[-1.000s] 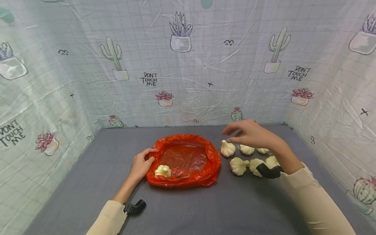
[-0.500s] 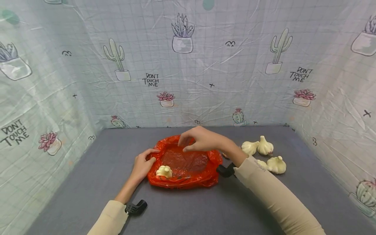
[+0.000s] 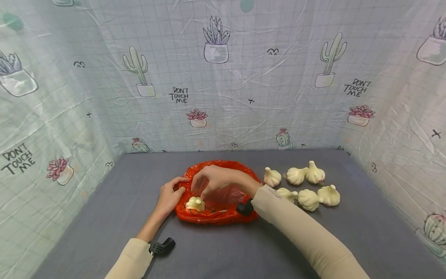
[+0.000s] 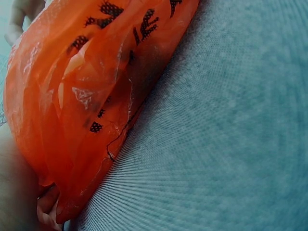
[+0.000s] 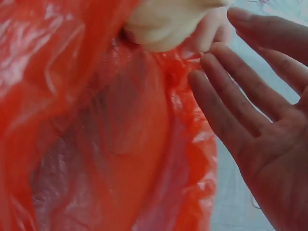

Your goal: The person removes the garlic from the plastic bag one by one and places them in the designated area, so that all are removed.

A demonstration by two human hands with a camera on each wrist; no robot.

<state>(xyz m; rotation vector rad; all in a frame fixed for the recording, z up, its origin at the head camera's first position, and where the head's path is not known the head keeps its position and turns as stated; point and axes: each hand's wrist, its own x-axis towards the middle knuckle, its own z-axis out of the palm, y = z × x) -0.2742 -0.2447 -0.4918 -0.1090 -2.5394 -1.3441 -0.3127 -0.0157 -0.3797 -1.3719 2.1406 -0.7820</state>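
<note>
A red plastic bag [image 3: 217, 219] with its mouth spread wide lies on the grey table. My left hand [image 3: 170, 197] holds the bag's left rim between thumb and fingers. Inside the bag, at its near left, sits one garlic bulb [image 3: 195, 204], pale with its stem up. My right hand [image 3: 216, 179] is over the bag's mouth, its fingertips right beside that bulb. The right wrist view shows its fingers [image 5: 240, 91] spread with nothing between them, just short of the garlic. In the left wrist view, the bag's printed side fills much of the picture.
Several more garlic bulbs [image 3: 308, 200] lie in two rows on the table [image 3: 223, 255], right of the bag. The right sleeve [image 3: 306, 232] passes in front of one bulb [image 3: 287, 194]. A cactus-print curtain [image 3: 230, 116] surrounds the table at the back and sides.
My right hand has moved left from over the loose garlic bulbs, across the bag, down to the bulb inside. My left hand stays on the bag's rim.
</note>
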